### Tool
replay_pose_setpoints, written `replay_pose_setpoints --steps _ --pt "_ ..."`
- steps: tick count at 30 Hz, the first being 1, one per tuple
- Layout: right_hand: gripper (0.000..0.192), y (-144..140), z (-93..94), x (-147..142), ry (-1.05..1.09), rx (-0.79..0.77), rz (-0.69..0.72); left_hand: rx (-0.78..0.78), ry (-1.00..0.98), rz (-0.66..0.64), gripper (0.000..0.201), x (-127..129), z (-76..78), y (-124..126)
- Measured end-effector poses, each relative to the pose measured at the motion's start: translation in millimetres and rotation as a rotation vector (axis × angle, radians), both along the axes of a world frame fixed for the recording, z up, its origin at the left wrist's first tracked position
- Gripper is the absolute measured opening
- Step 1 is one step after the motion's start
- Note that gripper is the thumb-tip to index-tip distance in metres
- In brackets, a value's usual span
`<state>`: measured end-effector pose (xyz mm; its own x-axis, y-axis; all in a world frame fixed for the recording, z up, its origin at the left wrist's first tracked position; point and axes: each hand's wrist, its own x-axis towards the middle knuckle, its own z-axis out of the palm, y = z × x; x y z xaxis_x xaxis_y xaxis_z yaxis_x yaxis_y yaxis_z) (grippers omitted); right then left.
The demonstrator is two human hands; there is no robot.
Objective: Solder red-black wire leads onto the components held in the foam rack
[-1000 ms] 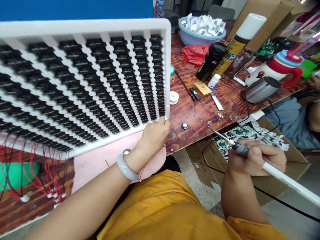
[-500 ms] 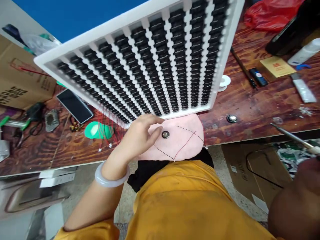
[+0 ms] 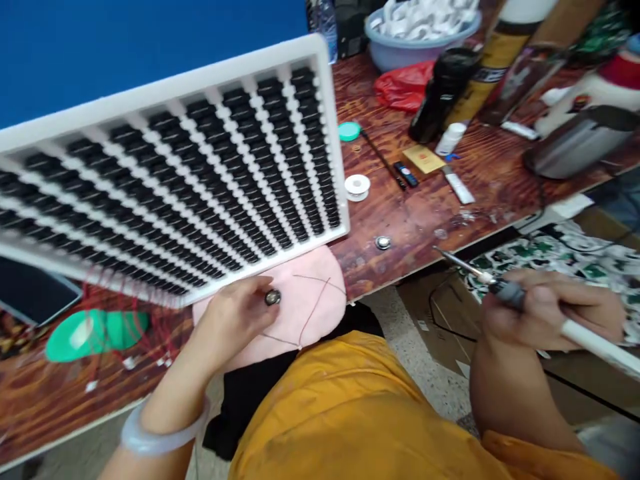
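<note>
My left hand (image 3: pixel 233 317), with a pale bangle at the wrist, is over a pink cloth pad (image 3: pixel 320 287). Its thumb and forefinger close in on opposite sides of a small round metal disc (image 3: pixel 273 297), which looks like a tiny speaker. A thin red and a dark wire (image 3: pixel 315 310) lie across the pad. On the right, my right hand (image 3: pixel 545 310) grips a soldering iron (image 3: pixel 473 268), its tip pointing left towards the bench edge. A similar metal disc (image 3: pixel 383 243) lies on the bench, apart from both hands.
A white foam tray (image 3: pixel 345 217) with rows of black round pieces leans behind the pad. Red wires (image 3: pixel 127 327) and a green dish (image 3: pixel 75 340) lie left. The wooden bench (image 3: pixel 390 207) also holds a white spool (image 3: pixel 357 187), yellow box (image 3: pixel 423 160) and black bottle (image 3: pixel 445 93).
The view has swung to the right. My left fingertips have come down to the edges of the metal disc. My right hand with the soldering iron has come fully into view.
</note>
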<state>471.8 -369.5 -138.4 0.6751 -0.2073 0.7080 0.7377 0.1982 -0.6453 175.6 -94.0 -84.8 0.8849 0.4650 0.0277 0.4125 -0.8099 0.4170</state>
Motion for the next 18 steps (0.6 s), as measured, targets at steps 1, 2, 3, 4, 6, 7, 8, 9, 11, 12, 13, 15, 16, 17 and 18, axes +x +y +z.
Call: replay_pose_setpoints --steps 1,2,3,4,6,7,8,9,11,12,13,15,16,17,18 --pt "0.039 0.3 0.9 2.8 -0.110 -0.002 0.004 0.002 -0.030 0.007 0.030 0.3 2.7 1.9" --pt "0.036 -0.1 1.9 4.9 -0.192 -0.004 0.009 0.002 -0.070 0.009 0.031 2.9 6.7 2.3" --pt "0.032 -1.2 3.1 6.3 -0.230 -0.004 0.007 -0.001 -0.119 0.000 0.031 8.7 11.6 0.8" --pt "0.030 -2.6 4.4 6.9 -0.224 0.003 -0.007 -0.008 -0.167 -0.024 0.031 17.9 16.8 -2.8" --pt "0.026 -6.3 7.6 6.6 -0.244 0.032 -0.038 -0.027 -0.236 -0.118 0.029 47.6 25.1 -14.9" --pt "0.024 -8.5 9.1 6.1 -0.248 0.042 -0.048 -0.050 -0.236 -0.186 0.027 67.2 26.7 -22.4" --pt "0.022 -10.9 10.5 5.5 -0.248 0.047 -0.055 -0.076 -0.240 -0.266 0.026 88.9 26.0 -29.9" --pt "0.021 -13.6 11.6 4.9 -0.246 0.050 -0.061 -0.098 -0.231 -0.326 0.028 111.5 23.0 -36.7" --pt "0.021 -20.2 12.9 3.8 -0.244 0.050 -0.071 -0.127 -0.167 -0.357 0.031 155.0 11.7 -46.8" --pt "0.022 -24.1 13.1 3.4 -0.242 0.048 -0.079 -0.102 -0.097 -0.370 0.028 173.9 4.6 -49.7" --pt "0.022 -28.2 13.0 3.0 -0.240 0.047 -0.090 -0.088 -0.076 -0.374 0.028 189.9 -2.6 -51.3" --pt "0.022 -37.0 12.2 2.2 -0.237 0.041 -0.119 -0.058 -0.039 -0.389 0.028 212.4 -14.9 -51.5" --pt "0.021 -41.4 11.7 1.9 -0.236 0.036 -0.134 -0.049 -0.029 -0.396 0.027 218.9 -19.3 -50.8" --pt "0.021 -45.7 11.1 1.6 -0.236 0.029 -0.149 -0.042 -0.014 -0.403 0.026 222.9 -22.2 -49.9" --pt "0.021 -49.8 10.7 1.5 -0.234 0.022 -0.163 -0.039 0.002 -0.407 0.024 224.8 -23.9 -49.1"
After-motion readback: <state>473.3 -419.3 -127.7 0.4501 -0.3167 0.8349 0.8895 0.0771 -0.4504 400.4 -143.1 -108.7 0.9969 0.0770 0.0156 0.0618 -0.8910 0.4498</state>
